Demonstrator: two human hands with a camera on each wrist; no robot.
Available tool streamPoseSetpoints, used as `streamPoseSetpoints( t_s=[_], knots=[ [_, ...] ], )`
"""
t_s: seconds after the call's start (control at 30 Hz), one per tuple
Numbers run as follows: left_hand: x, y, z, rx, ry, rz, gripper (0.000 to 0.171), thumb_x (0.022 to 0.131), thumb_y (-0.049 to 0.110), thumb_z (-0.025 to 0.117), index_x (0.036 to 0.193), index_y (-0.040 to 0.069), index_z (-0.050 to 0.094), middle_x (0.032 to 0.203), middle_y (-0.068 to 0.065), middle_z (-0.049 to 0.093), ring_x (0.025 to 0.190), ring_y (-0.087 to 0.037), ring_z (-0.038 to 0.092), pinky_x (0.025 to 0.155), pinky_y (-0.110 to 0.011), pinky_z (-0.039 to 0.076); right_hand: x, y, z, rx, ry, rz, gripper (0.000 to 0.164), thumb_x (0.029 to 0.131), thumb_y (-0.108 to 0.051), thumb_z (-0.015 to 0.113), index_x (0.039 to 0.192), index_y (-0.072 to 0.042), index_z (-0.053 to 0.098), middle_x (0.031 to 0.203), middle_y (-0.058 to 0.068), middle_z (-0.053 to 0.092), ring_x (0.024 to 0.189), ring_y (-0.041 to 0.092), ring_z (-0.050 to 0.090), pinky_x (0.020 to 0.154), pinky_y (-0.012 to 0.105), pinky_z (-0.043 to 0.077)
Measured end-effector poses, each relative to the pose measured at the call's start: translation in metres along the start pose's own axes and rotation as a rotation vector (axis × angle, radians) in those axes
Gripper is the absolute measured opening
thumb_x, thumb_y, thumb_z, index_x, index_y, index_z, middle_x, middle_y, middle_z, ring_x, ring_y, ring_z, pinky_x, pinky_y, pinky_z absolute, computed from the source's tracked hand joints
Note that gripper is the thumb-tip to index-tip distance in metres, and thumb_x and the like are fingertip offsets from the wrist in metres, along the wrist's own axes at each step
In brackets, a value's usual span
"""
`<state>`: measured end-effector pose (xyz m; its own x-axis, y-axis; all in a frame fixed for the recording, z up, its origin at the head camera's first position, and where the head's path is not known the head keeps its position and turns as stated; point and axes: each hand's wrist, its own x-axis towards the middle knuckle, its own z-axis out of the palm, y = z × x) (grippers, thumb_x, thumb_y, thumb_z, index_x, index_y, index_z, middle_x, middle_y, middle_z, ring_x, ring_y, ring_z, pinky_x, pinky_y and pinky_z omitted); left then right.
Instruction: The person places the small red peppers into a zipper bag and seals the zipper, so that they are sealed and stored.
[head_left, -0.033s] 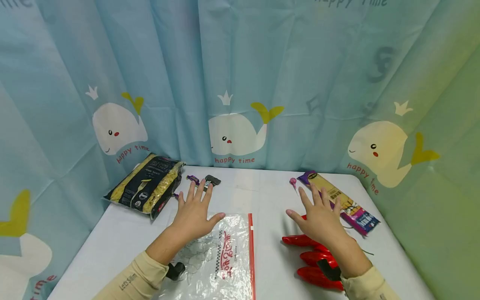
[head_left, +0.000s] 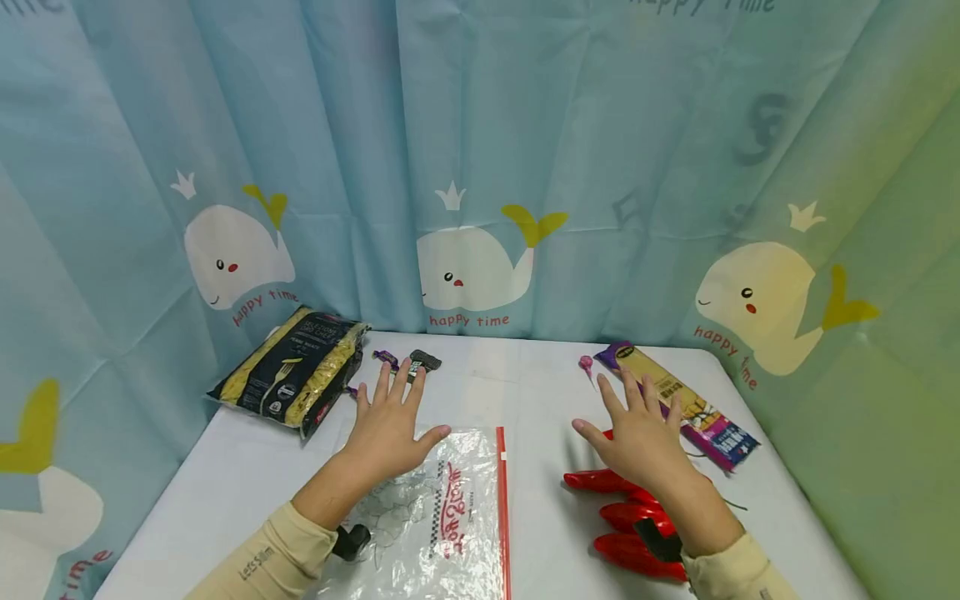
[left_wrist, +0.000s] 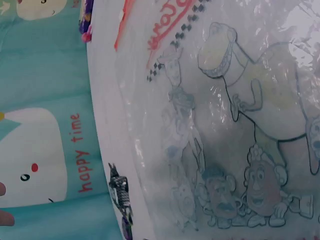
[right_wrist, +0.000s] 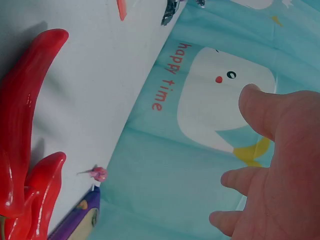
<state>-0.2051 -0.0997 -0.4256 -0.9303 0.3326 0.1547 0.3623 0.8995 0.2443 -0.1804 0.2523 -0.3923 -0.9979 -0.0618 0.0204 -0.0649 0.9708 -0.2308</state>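
Currently holds left hand [head_left: 386, 429] and right hand [head_left: 639, 437] spread, gripping nothing; has the clear printed zip bag [head_left: 420, 510] below the left, with red zip strip [head_left: 503, 500] squarely towards the far edge of the table [head_left: 543, 467], and glossy red chili peppers [head_left: 625, 515] below the right, long axes roughly along that edge

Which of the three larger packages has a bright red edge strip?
The clear bag lying flat; the black bag has none, and the long packet is edged in purple.
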Motion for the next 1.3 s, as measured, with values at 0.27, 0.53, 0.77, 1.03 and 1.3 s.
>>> streamPoseSetpoints(
  t_s=[0.27, 0.53, 0.77, 1.03, 1.3],
  knots=[
    [-0.034, 0.024, 0.033, 0.033, -0.116, 0.077, 0.090, 0.094, 0.065, 0.053, 0.157, 0.005, 0.031, 0.165, -0.018, 0.017, 0.150, -0.045, 0.011, 0.114, -0.071, 0.015, -0.010, -0.001, 0.009, 0.008, -0.015, 0.003, 0.095, 0.092, -0.072, 0.050, 0.160, -0.011, 0.024, 0.164, 0.029, 0.006, 0.146, 0.056, -0.003, 0.104, 0.069, -0.025],
    [-0.090, 0.055, 0.085, 0.064, -0.387, 0.220, 0.086, 0.093, 0.062, 0.056, 0.150, -0.001, 0.042, 0.161, -0.025, 0.026, 0.147, -0.047, 0.023, 0.106, -0.071, 0.032, -0.032, -0.006, 0.030, 0.031, -0.027, 0.005, 0.090, 0.092, -0.066, 0.056, 0.157, -0.009, 0.032, 0.162, 0.029, 0.015, 0.146, 0.056, 0.004, 0.105, 0.074, -0.020],
    [-0.095, 0.061, 0.095, 0.087, -0.384, 0.199, 0.074, 0.098, 0.050, 0.055, 0.148, -0.003, 0.043, 0.159, -0.028, 0.028, 0.146, -0.050, 0.021, 0.106, -0.072, 0.031, -0.057, -0.017, 0.046, 0.080, -0.002, -0.030, 0.081, 0.093, -0.056, 0.063, 0.154, -0.008, 0.041, 0.161, 0.028, 0.023, 0.147, 0.053, 0.008, 0.109, 0.074, -0.012],
    [-0.080, 0.060, 0.097, 0.147, -0.239, 0.226, 0.048, 0.101, 0.025, 0.057, 0.141, -0.002, 0.055, 0.153, -0.024, 0.041, 0.142, -0.047, 0.035, 0.100, -0.069, 0.041, -0.072, -0.039, 0.079, 0.037, 0.061, -0.195, 0.059, 0.092, -0.034, 0.072, 0.142, -0.008, 0.057, 0.154, 0.021, 0.042, 0.145, 0.048, 0.027, 0.113, 0.072, 0.008],
    [-0.077, 0.057, 0.094, -0.015, -0.215, 0.197, 0.042, 0.100, 0.019, 0.056, 0.137, -0.004, 0.058, 0.150, -0.024, 0.045, 0.140, -0.049, 0.037, 0.099, -0.073, 0.038, -0.083, -0.049, 0.109, 0.000, -0.048, -0.295, 0.049, 0.089, -0.023, 0.075, 0.136, -0.015, 0.065, 0.151, 0.017, 0.047, 0.144, 0.047, 0.031, 0.112, 0.073, 0.015]
  ],
)
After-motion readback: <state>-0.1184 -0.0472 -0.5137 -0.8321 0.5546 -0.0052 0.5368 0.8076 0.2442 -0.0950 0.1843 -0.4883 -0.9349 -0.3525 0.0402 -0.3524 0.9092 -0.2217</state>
